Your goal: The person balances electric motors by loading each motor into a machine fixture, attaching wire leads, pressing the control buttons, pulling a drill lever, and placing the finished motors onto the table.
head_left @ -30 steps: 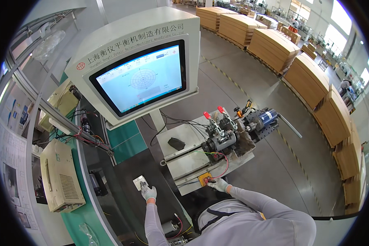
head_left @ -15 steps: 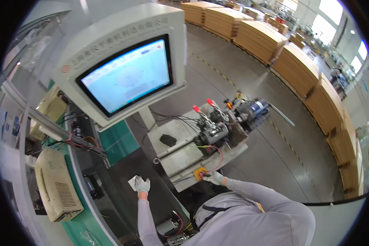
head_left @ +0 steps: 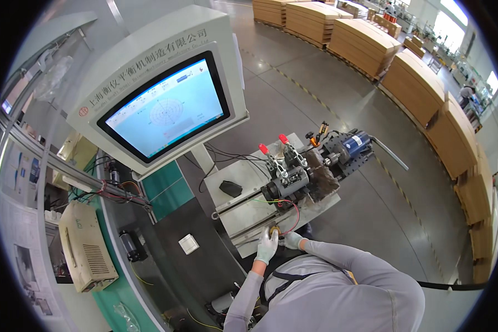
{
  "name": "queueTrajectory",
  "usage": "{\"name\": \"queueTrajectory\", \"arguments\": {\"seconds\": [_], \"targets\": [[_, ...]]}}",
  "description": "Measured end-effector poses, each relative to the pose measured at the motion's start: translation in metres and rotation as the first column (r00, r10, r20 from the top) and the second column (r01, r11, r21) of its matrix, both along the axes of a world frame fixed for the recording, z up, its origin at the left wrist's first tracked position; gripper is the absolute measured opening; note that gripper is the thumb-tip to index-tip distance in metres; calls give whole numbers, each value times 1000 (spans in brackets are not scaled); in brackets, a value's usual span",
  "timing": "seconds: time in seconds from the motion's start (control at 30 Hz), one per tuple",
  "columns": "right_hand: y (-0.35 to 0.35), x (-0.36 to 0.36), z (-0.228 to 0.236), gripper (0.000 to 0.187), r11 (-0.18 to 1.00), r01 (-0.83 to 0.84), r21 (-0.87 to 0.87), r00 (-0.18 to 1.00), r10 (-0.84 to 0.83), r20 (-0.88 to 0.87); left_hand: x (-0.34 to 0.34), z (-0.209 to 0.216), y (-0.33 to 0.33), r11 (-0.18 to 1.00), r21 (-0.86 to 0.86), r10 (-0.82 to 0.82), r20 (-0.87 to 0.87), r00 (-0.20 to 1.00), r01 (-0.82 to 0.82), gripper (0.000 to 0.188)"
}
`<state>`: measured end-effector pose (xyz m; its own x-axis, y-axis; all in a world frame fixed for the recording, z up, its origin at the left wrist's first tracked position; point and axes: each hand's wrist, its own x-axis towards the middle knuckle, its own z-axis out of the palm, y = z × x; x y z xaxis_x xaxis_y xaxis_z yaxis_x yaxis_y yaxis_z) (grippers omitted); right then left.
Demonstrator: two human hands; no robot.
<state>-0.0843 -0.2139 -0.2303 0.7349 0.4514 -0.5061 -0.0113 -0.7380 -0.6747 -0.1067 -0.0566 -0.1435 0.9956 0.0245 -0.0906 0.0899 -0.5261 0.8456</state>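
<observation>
Both of my gloved hands meet at a small yellow box (head_left: 274, 228) by the front edge of the machine's pale base. My left hand (head_left: 266, 247) comes from the left with its fingers closed round the box. My right hand (head_left: 291, 240) is curled against the box's right side; its fingertips are partly hidden. A red wire (head_left: 298, 211) arcs from near the box up to a grey cylindrical motor (head_left: 289, 184). The motor sits under two toggle clamps (head_left: 281, 166) with red handles. A white square pad (head_left: 188, 244) lies on the dark belt, left of my hands.
A large monitor (head_left: 166, 113) on a post stands at the upper left. A black block (head_left: 231, 188) rests on the machine base (head_left: 243, 171). Beyond the clamps is a blue motor (head_left: 355, 145) with a metal rod (head_left: 391, 153). A beige case (head_left: 86, 246) stands far left.
My left hand has left the white pad on the belt and moved right to the yellow box beside my right hand. The view has shifted slightly.
</observation>
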Motion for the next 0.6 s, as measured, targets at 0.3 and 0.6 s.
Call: {"name": "queueTrajectory", "arguments": {"seconds": [0.3,0.6], "targets": [[-77,53,42,50,998,-55,2,979,55,-196,92,28,13,957,119,244,169,955,-265,48],[-263,17,7,45,857,464,-224,848,-503,-169,149,80,21,790,610,-246,221,944,63,34]]}}
